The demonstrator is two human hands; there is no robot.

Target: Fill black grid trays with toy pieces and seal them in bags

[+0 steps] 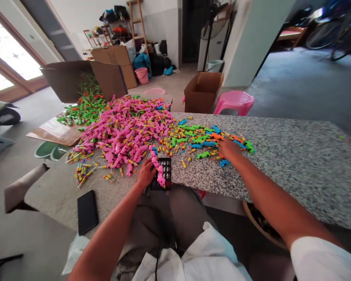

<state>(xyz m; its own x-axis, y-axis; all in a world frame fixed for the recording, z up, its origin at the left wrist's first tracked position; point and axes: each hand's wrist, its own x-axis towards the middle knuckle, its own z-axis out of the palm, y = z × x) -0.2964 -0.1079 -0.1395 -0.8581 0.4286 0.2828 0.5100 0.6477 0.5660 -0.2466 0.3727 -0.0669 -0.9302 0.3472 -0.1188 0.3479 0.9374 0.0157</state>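
Note:
A black grid tray (pixel 165 164) lies at the near edge of the stone table, partly over my lap. My left hand (pixel 146 172) is closed around its left side. Several pink plastic toy pieces (pixel 160 176) stand in a slanting row on the tray, close to my left fingers. My right hand (pixel 229 149) reaches out over a spread of mixed toy pieces. Orange pieces (pixel 217 136) lie at its fingertips, with a blue piece (pixel 224 162) just below the hand. Its fingers point away from me, and I cannot see whether they grip anything.
A large heap of pink pieces (pixel 125 128) covers the left of the table. Green pieces (pixel 89 103) spill from a tipped cardboard box (pixel 67 80). Yellow-banded sticks (pixel 83 173) and a black phone (pixel 87 212) lie at left. Beyond stand an open carton (pixel 203 93) and pink stool (pixel 235 100).

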